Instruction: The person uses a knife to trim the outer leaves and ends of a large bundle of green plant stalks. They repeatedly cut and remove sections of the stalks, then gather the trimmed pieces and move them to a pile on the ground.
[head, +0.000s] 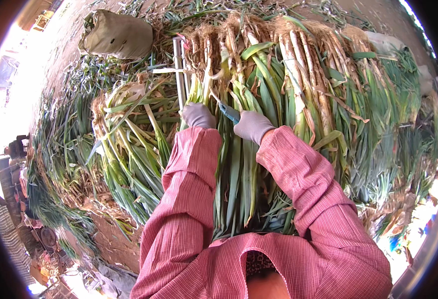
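Observation:
Long green leeks or large scallions (241,97) lie before me, their rooty ends away from me and their leaves towards my body. My left hand (199,115), in a grey glove, is closed around the stalks of a few of them (206,84). Just right of it, my gloved right hand (252,125) grips the teal handle of a small knife (228,112), its thin blade pointing up and left over the stalks. A metal frame of parallel bars (178,69) stands beyond my left hand, with a whitish strip across it.
Another pile of leeks (129,138) lies at left, with trimmed leaves (80,89) heaped behind it. More bunched leeks (308,67) spread to the right. An olive cloth-like sack or cushion (118,35) sits at the upper left. Bare brown ground (116,243) shows at the lower left.

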Motion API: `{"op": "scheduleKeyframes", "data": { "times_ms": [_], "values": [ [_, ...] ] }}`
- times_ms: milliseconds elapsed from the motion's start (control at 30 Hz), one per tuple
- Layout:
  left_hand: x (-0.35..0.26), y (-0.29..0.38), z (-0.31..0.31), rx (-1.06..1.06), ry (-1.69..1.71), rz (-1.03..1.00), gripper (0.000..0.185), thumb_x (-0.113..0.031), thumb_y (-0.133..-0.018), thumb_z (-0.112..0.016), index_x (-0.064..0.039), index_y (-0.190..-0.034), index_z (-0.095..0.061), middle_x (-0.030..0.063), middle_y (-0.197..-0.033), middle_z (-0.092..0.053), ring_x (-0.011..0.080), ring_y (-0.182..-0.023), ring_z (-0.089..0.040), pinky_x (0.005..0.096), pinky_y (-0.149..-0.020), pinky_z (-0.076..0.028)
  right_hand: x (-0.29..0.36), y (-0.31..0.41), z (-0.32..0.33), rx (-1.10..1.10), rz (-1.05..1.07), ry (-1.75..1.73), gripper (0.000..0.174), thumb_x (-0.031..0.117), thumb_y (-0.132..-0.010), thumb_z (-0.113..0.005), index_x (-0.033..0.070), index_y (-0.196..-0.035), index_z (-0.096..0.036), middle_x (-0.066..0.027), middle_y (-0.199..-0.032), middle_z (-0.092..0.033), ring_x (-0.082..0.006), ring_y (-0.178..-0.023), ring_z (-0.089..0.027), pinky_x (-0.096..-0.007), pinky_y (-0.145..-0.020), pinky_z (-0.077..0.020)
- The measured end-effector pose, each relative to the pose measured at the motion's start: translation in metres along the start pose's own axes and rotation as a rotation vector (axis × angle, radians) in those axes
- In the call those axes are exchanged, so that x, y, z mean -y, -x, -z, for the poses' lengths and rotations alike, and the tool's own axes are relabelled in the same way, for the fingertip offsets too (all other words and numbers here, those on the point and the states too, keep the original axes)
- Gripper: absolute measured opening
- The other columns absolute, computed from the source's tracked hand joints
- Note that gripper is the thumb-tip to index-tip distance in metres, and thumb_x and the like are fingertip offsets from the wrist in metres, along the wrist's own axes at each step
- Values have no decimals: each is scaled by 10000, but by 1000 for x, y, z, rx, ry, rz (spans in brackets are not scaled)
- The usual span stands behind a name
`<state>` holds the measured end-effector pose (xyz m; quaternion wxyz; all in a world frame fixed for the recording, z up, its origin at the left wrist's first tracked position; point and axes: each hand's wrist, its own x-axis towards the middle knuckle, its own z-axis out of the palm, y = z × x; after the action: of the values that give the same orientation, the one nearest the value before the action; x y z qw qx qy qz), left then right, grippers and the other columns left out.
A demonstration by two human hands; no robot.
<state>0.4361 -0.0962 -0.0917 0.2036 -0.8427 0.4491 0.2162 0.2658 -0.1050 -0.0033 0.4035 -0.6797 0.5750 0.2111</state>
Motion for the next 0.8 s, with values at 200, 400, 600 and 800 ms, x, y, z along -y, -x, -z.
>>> {"op": "scheduleKeyframes", "data": {
  "times_ms": [200, 400, 600, 800],
  "values": [
    [13, 0, 9, 44, 233, -29, 434, -366, -766, -758, -29, -1039, -766, 195, -1085, -737, 319, -991, -725, 404, -837, -584, 6, -7, 19, -48, -9, -11, 406, 182, -803, -568, -2, -1131, -722, -229, -1115, -724, -348, -1076, -706, -414, -952, -539],
    [16, -4, -7, -52, 296, -94, 411, -354, -811, -717, -17, -1045, -730, 224, -1009, -744, 361, -977, -727, 443, -874, -575, 14, -26, 35, 30, -60, 2, 387, 210, -828, -583, 8, -1123, -732, -203, -1109, -734, -316, -1060, -718, -395, -937, -541],
    [33, 8, 14, -15, 440, -119, 443, -343, -836, -687, 39, -1060, -704, 257, -1033, -725, 382, -987, -716, 449, -904, -566, 20, -47, 45, -41, -29, 5, 436, 188, -818, -557, -17, -1179, -691, -235, -1142, -710, -357, -1060, -703, -411, -950, -531],
    [43, 12, 21, -7, 596, -208, 550, -357, -871, -627, 107, -1164, -597, 300, -1080, -694, 424, -1018, -688, 457, -927, -544, 26, -56, 57, -76, -6, -10, 381, 195, -872, -539, -14, -1149, -698, -205, -1085, -715, -315, -942, -720, -396, -854, -547]
  ]
}}
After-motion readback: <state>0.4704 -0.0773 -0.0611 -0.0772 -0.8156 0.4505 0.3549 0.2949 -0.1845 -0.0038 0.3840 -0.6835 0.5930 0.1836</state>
